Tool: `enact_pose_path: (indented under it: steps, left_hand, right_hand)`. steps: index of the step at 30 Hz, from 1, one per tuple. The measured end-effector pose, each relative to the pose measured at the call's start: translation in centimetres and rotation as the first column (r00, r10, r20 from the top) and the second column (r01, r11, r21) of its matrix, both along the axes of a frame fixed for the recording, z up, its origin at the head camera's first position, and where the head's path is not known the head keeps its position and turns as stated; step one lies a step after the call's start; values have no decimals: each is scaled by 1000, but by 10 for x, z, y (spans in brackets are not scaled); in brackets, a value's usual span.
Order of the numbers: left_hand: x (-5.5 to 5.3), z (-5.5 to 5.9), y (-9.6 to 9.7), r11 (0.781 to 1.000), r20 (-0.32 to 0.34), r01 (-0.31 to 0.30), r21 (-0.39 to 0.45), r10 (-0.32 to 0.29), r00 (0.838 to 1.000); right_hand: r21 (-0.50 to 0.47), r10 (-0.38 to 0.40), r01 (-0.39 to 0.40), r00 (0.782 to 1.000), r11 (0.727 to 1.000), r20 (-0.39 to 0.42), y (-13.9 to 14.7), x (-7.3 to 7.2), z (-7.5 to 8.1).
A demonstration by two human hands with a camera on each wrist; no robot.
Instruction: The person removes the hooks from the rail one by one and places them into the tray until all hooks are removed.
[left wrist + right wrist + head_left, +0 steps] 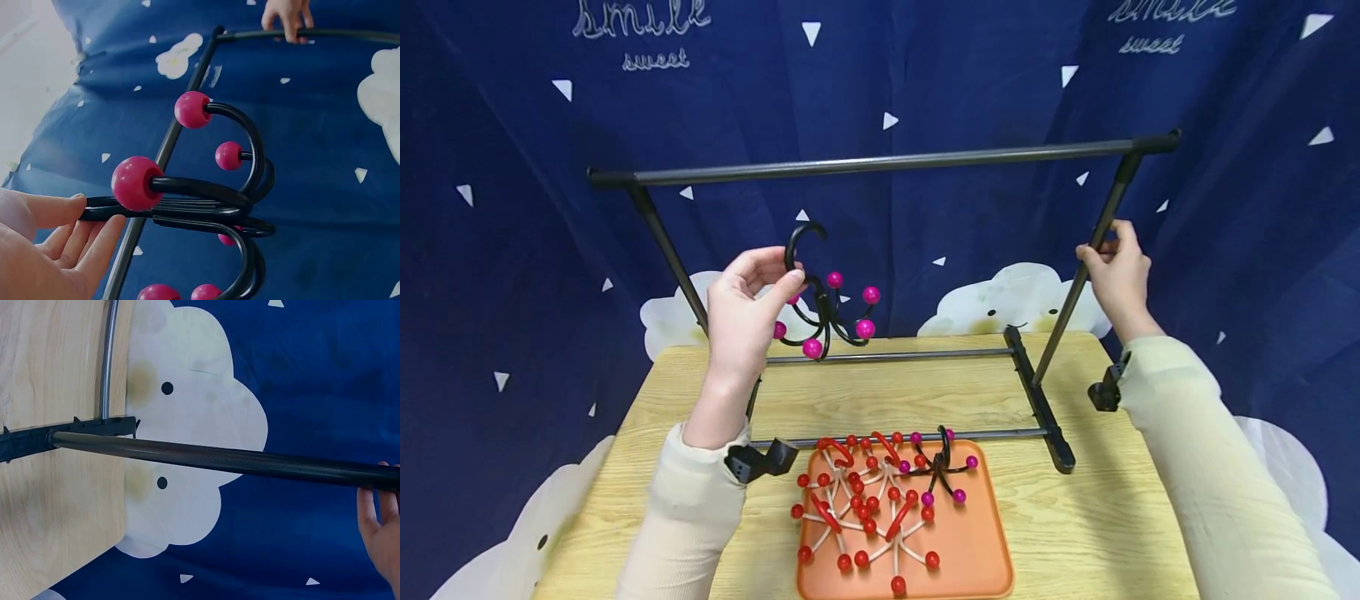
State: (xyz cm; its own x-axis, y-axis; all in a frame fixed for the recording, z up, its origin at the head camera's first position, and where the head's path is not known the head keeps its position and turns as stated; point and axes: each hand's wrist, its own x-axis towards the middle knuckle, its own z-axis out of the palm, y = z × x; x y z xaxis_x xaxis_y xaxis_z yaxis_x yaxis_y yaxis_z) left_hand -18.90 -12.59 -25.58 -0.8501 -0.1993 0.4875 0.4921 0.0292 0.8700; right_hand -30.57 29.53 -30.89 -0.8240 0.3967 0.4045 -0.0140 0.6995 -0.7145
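My left hand (739,310) pinches a black multi-arm hanger hook (823,310) by its curved upper part, between thumb and fingers. Pink balls (192,110) tip the hook's arms, which spread out below. It is in the air beneath the top bar (880,163) of a dark metal garment rack, its curl apart from the bar in the head view. On the right, my right hand (1123,275) holds the rack's upright post (1063,321), thumb on one side and fingers behind. The right wrist view shows the fingers (369,515) against that post.
An orange tray (973,550) lies on the wooden table (1060,517), in front of the rack's lower rail (895,437). It holds several white hooks with red balls (895,533) and one black hook with pink balls (937,467). A blue curtain (880,83) hangs behind.
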Motion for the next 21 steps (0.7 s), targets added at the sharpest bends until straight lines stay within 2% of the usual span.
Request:
enact_pose_path:
  steps: [8,14,21]
  left_hand:
    - [17,-27,22,996,123,68,-53,-61,990]
    - [27,-47,38,983,218,160,-84,-139,966]
    - [39,-67,58,965,280,250,-81,-219,935]
  right_hand:
    - [15,-3,3,1000,1000,-22,0,0,0]
    - [9,7,-6,1000,1000,-17,0,0,0]
    - [13,10,-10,1000,1000,-19,1,-1,-1]
